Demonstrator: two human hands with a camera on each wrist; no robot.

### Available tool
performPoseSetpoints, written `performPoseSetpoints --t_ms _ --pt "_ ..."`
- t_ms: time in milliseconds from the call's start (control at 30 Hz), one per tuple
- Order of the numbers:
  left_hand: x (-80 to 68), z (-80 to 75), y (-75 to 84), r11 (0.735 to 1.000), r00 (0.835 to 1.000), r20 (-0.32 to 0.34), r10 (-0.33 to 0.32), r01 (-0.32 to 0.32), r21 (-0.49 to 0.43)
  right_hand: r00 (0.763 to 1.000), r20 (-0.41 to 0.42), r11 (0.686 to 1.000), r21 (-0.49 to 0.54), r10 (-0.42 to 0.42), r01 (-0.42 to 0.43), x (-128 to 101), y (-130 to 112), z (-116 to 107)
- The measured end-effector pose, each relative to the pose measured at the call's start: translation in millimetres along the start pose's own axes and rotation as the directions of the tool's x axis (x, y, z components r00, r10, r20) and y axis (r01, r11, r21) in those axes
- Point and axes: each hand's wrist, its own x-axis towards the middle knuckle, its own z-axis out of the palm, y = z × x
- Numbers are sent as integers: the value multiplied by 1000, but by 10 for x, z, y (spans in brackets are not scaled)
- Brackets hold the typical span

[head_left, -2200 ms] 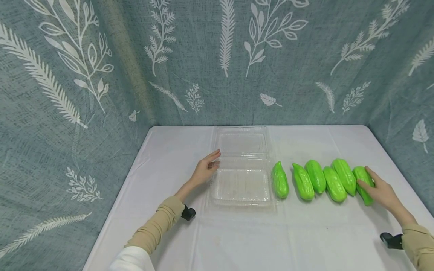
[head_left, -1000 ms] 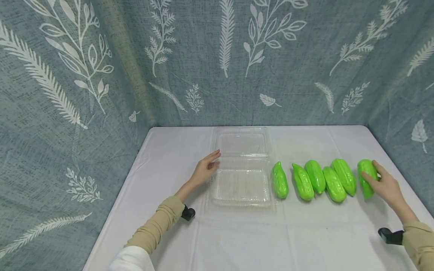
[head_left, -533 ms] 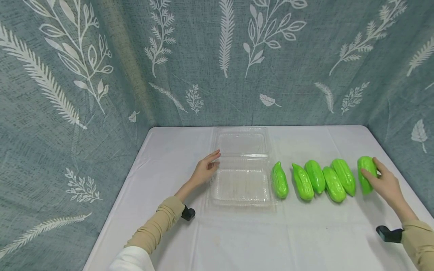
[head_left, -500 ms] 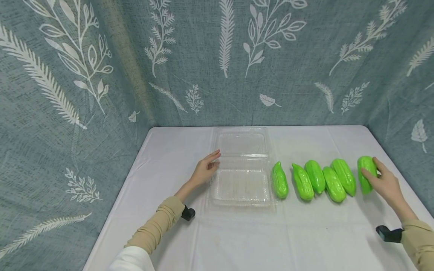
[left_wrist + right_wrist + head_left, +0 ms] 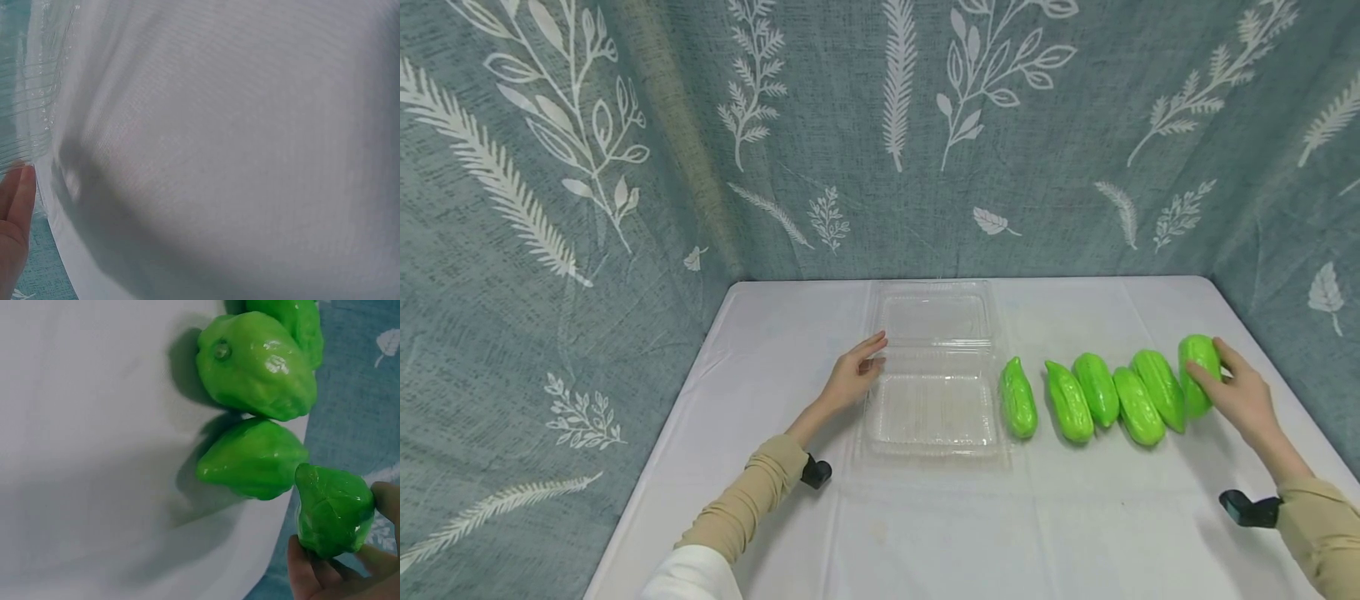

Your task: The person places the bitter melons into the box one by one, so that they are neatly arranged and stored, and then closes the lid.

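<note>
The person's right hand (image 5: 1242,393) grips a glossy green vegetable (image 5: 1199,368), thumb on one side and fingers curled around the other, spread as wide as its body. Its shadow falls apart from it, so it is raised above the right part of the table. The left hand (image 5: 852,377) is relaxed, its fingers nearly straight with a small gap above the thumb. Those fingertips are at the left edge of a clear plastic container (image 5: 934,410), whose lid (image 5: 934,318) lies folded back behind it; I cannot tell whether they press on it.

Between the hands, five similar vegetables (image 5: 1097,392) lie in a row: one just beside the container, then four close together. The raised one partly overlaps the last of these from my side; whether they touch, I cannot tell.

A white cloth (image 5: 925,533) covers the table. Tan sleeves (image 5: 751,493) cover the forearms, and a small black device (image 5: 817,472) shows at each wrist. Blue-green curtains (image 5: 850,108) printed with white leaves hang behind and at both sides.
</note>
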Motion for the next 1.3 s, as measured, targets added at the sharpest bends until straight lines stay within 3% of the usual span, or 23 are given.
performPoseSetpoints --t_ms 200,367,567,1200,1300 --pt "-1 3 11 1000 1000 -5 -6 6 -6 1000 0 1000 -4 -8 8 22 -96 49" --pt "0 6 16 1000 1000 -7 -5 5 5 996 54 994 80 -76 72 -51 -339 59" --pt "7 6 7 1000 1000 -7 0 0 9 993 67 992 87 -97 91 -116 -590 93" --pt "5 14 12 1000 1000 0 2 -2 8 980 102 975 165 -168 150 -173 -910 265" --pt "-26 -7 137 1000 1000 2 16 -16 4 977 103 970 175 -187 167 -189 -956 295"
